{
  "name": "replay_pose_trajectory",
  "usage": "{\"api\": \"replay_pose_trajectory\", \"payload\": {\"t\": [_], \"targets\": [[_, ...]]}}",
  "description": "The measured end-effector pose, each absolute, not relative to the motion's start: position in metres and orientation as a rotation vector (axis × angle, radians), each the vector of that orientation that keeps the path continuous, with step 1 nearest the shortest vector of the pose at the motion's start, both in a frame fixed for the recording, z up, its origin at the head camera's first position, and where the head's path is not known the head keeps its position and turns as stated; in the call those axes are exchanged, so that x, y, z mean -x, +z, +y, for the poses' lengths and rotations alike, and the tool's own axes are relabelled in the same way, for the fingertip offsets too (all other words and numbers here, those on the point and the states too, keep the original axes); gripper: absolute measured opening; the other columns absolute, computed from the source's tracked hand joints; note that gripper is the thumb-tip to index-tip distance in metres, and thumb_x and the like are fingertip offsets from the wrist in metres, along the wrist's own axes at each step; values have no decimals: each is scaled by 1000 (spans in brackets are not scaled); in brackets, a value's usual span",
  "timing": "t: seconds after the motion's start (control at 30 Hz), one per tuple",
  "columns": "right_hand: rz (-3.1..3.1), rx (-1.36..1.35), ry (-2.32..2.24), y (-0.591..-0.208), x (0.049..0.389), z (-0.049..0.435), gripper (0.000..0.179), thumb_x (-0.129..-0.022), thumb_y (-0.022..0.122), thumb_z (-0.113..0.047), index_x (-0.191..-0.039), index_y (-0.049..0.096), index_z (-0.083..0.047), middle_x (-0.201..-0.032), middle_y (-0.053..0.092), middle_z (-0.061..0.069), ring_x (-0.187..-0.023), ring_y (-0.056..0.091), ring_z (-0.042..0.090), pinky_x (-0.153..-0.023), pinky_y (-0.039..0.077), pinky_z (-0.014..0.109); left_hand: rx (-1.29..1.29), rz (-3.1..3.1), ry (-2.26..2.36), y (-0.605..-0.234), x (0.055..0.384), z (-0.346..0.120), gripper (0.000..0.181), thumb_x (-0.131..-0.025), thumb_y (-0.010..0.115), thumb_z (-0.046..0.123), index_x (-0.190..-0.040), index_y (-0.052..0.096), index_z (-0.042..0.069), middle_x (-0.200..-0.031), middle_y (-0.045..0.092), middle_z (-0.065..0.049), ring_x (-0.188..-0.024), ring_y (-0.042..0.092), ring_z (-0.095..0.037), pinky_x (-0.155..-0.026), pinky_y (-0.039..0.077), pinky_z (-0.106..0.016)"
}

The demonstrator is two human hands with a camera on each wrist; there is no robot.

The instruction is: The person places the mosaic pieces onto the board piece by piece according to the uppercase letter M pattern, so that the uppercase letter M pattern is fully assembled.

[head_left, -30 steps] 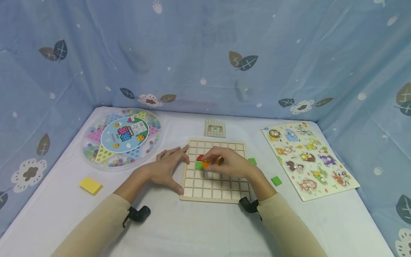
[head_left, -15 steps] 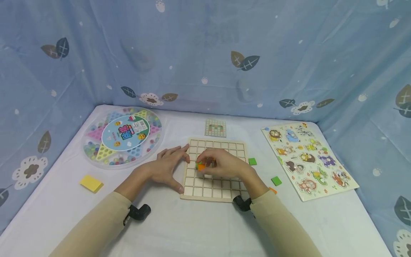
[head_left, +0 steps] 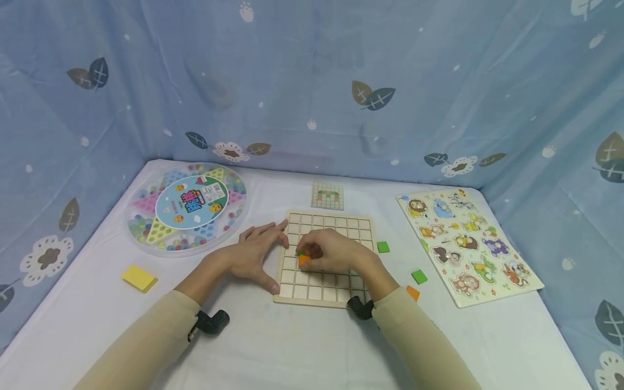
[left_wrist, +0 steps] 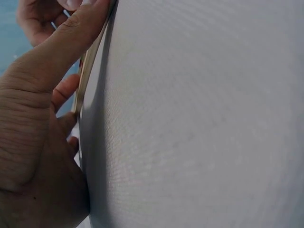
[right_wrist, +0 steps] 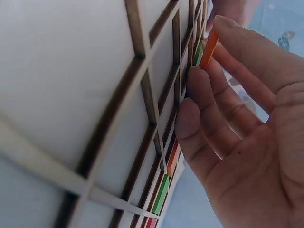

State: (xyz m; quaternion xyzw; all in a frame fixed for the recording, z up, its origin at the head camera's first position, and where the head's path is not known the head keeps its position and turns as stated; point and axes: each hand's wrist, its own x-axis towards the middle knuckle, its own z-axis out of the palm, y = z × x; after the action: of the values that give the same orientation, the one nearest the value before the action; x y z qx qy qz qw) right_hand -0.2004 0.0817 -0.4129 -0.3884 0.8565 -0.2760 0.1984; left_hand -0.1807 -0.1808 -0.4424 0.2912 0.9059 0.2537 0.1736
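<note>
My right hand (head_left: 331,250) pinches an orange square tile (head_left: 304,260) between thumb and fingers, over the left part of a wooden grid board (head_left: 314,293). In the right wrist view the orange tile (right_wrist: 209,50) stands tilted beside a green tile (right_wrist: 198,53) in the grid. More green, orange and red tiles sit farther along the board there; in the head view my right hand hides most of them. My left hand (head_left: 253,257) is spread along the board's left edge, thumb at the near corner and fingertips touching the frame.
A small pattern card (head_left: 327,196) lies behind the board. Loose green tiles (head_left: 383,247) and an orange tile (head_left: 413,293) lie right of it. An animal puzzle (head_left: 468,244) is farther right; a round bead-filled game board (head_left: 192,203) and a yellow block (head_left: 138,278) are left.
My right hand has moved left and slightly nearer me with the orange tile. The loose orange tile on the right has come out from behind the forearm. My left hand stays put.
</note>
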Motion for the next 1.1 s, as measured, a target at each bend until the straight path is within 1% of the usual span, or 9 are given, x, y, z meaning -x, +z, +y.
{"api": "replay_pose_trajectory", "payload": {"t": [0.13, 0.3, 0.57, 0.73, 0.93, 1.1], "targets": [[2403, 1082, -744, -414, 201, 79, 27, -93, 78, -23, -117, 70, -14, -101, 68, -3, -90, 61, 13, -82, 52, 29, -830, 2572, 709, -443, 181, -182, 92, -61, 90, 68, -129, 43, 28, -174, 4, -2, -158, 6, -36, -119, 3, -71], [2415, 1120, -729, -414, 200, 78, 27, -93, 78, -22, -117, 70, -13, -99, 67, -2, -88, 60, 16, -79, 51, 29, -814, 2579, 677, -444, 181, -181, 93, -60, 89, 71, -129, 42, 31, -174, 1, 1, -159, 5, -33, -120, 3, -68], [2435, 1130, -717, -417, 200, 77, 27, -93, 78, -22, -117, 71, -13, -100, 67, -3, -89, 61, 14, -82, 52, 28, -797, 2567, 694, -442, 180, -181, 93, -60, 90, 69, -130, 42, 30, -174, 1, 1, -159, 3, -34, -120, 1, -68], [2418, 1124, -731, -416, 200, 76, 27, -93, 78, -21, -117, 70, -12, -98, 68, -3, -88, 62, 14, -82, 52, 29, -810, 2569, 683, -443, 180, -182, 93, -60, 89, 70, -130, 41, 30, -174, 1, 0, -159, 4, -34, -119, 2, -70], [2427, 1129, -726, -415, 198, 78, 24, -94, 77, -22, -116, 71, -14, -91, 67, -8, -82, 60, 8, -79, 53, 27, -807, 2573, 685, -445, 181, -182, 93, -60, 89, 70, -129, 41, 30, -174, 1, 2, -159, 4, -33, -120, 1, -69], [2415, 1146, -750, -411, 196, 85, 22, -94, 77, -22, -114, 70, -15, -89, 66, -10, -83, 61, 7, -80, 54, 28, -796, 2564, 698, -444, 182, -181, 93, -59, 90, 69, -129, 41, 31, -174, -1, 3, -159, 3, -33, -120, 0, -68]]}}
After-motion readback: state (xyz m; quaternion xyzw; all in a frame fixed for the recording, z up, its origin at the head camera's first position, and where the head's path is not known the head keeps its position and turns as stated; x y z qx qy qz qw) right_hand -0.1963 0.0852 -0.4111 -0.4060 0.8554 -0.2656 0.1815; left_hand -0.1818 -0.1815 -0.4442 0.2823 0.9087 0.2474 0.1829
